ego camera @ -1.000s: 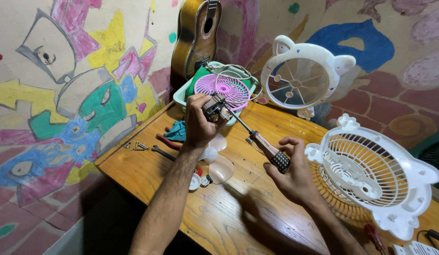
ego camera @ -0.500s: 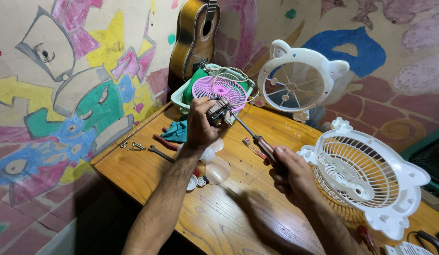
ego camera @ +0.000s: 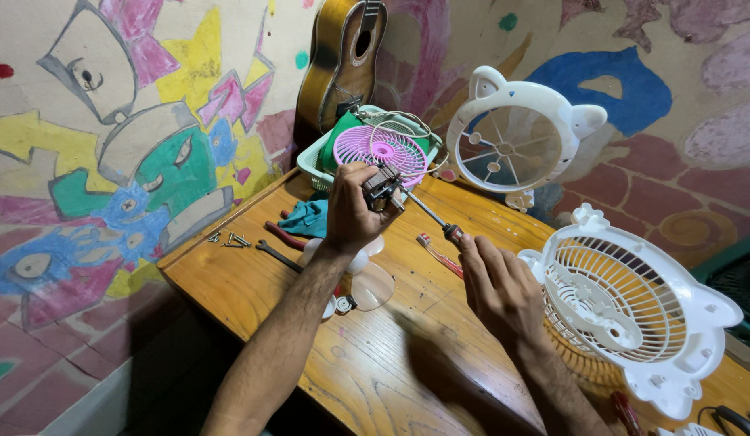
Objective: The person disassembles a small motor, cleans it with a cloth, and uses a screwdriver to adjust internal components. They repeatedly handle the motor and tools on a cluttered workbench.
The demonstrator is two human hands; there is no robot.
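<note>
Wooden table [ego camera: 407,379] by painted wall; left hand [ego camera: 352,211] fingers curled tight round small motor [ego camera: 383,187], raised mid-table to steady it; right hand [ego camera: 498,289] fisted on screwdriver [ego camera: 427,216], tip set into motor; fan grille [ego camera: 625,303] parked right

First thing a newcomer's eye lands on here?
Mid-frame, the left hand grips a small metal fan motor while the right hand drives a long screwdriver into it. Two white plastic cat-eared fan grilles stand out, one upright at the painted wall, one lying at the wooden table's right end.
</note>
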